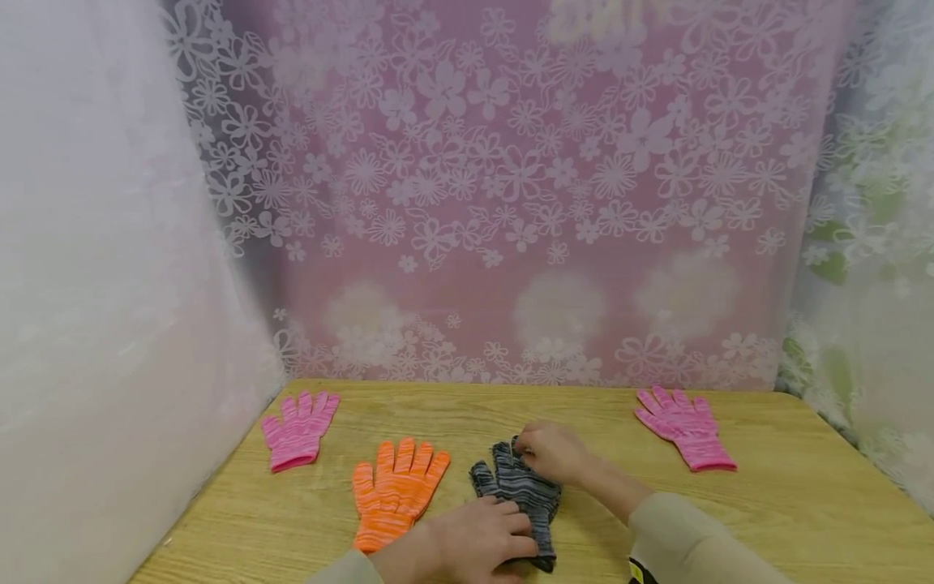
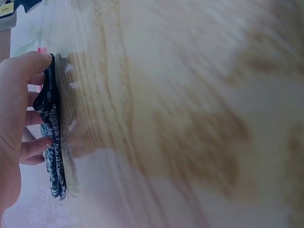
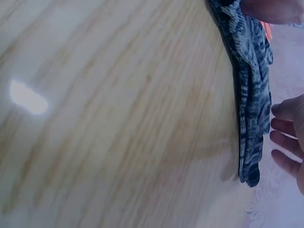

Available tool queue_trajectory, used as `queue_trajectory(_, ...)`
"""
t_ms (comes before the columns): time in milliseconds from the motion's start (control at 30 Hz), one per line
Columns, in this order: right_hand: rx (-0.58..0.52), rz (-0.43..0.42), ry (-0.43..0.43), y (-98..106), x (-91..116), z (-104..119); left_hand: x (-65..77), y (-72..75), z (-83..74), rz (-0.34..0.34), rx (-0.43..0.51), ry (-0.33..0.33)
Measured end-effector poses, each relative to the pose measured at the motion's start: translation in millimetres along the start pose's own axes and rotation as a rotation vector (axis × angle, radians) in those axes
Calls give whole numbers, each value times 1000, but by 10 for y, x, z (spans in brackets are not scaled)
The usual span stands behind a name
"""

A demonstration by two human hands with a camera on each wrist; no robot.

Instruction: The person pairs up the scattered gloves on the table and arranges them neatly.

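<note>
Floral curtain point(image 1: 525, 186) behind the far edge of a wood-grained table point(image 1: 452, 414). A pink glove point(image 1: 297, 434) lies near each far corner. Mid-table, right of an orange glove point(image 1: 397, 495), the grey glove point(image 1: 529, 491) points toward the far edge. Left hand point(image 1: 481, 535): fingers spread over its cuff end. Right hand point(image 1: 554, 453): fingers parted at its tips, contact uncertain. Wrist views alone reveal its layered edge; the right alone, a white glare point(image 3: 28, 98) on the wood.

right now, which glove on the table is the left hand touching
The dark grey striped glove, partly under the left hand; the orange glove, left pink glove and right pink glove are all brightly coloured.
</note>
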State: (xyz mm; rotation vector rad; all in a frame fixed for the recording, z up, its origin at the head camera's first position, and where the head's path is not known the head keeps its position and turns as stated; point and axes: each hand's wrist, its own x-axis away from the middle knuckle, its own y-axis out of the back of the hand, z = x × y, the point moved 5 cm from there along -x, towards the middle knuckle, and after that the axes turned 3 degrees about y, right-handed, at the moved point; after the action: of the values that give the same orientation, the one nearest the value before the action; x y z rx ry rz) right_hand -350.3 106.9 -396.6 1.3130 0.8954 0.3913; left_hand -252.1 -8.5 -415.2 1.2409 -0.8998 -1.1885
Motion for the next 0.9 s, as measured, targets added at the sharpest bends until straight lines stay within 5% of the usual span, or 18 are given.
queue_trajectory(900, 119, -52, 52, -90, 20, -7, -15, -11, 14, 28, -2, 24)
